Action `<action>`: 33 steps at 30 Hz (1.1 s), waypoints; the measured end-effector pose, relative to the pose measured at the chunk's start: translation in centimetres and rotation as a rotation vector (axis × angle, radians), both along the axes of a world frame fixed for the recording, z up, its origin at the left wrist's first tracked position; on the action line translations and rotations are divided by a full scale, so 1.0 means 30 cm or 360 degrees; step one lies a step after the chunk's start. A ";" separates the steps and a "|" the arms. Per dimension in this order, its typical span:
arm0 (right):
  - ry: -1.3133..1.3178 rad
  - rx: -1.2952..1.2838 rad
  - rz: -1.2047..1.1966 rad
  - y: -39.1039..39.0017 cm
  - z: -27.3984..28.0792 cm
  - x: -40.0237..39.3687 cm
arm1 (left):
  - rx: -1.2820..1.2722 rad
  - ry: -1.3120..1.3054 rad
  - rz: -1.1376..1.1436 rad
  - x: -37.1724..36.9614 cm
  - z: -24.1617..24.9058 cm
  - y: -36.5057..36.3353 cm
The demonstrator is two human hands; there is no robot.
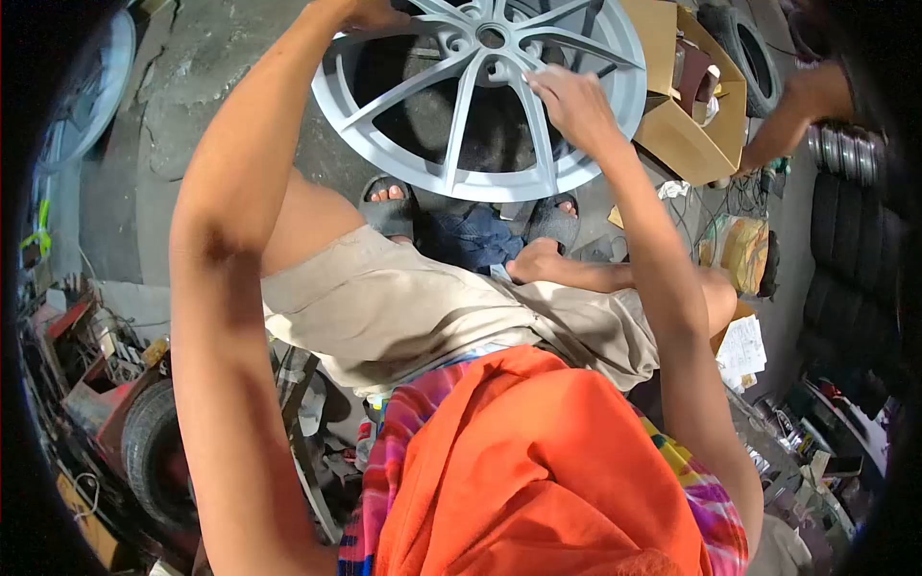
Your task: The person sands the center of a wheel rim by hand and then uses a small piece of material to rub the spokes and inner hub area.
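Note:
A silver-grey alloy wheel rim (451,180) with thin spokes stands before me at the top of the head view, its upper part cut off by the frame. My left hand (370,13) reaches over the rim's upper left edge, fingers curled on it and partly out of frame. On a lower right spoke, near the hub, lies my right hand (574,108). Its fingers are bent and pressed together against the spoke. Whatever may be between those fingertips is hidden.
An opened cardboard box (693,134) stands right of the rim, with a tyre (752,60) behind it. Another person's bare limb (802,113) shows at far right. A dark blue cloth (473,238) lies between my feet. Another tyre (154,451) and clutter fill the lower left.

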State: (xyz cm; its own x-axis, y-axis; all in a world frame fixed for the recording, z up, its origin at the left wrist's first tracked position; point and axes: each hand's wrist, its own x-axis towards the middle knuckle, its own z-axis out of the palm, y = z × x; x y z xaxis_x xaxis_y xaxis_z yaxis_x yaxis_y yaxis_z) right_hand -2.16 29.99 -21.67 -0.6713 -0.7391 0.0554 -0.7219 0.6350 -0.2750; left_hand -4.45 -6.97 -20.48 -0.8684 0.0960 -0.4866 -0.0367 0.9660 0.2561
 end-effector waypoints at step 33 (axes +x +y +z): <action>0.0241 -0.0230 -0.0399 0.208 -0.062 0.504 | -0.0306 0.1188 -0.0930 0.293 -0.162 0.544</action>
State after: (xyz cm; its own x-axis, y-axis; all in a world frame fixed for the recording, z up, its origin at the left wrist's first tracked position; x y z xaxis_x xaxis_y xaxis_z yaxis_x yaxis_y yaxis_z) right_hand 12.95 36.24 -23.54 -0.8075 -0.5291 0.2608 -0.5875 0.7605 -0.2765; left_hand 4.34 9.36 -25.33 -0.8008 0.5871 0.1186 0.5709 0.8080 -0.1454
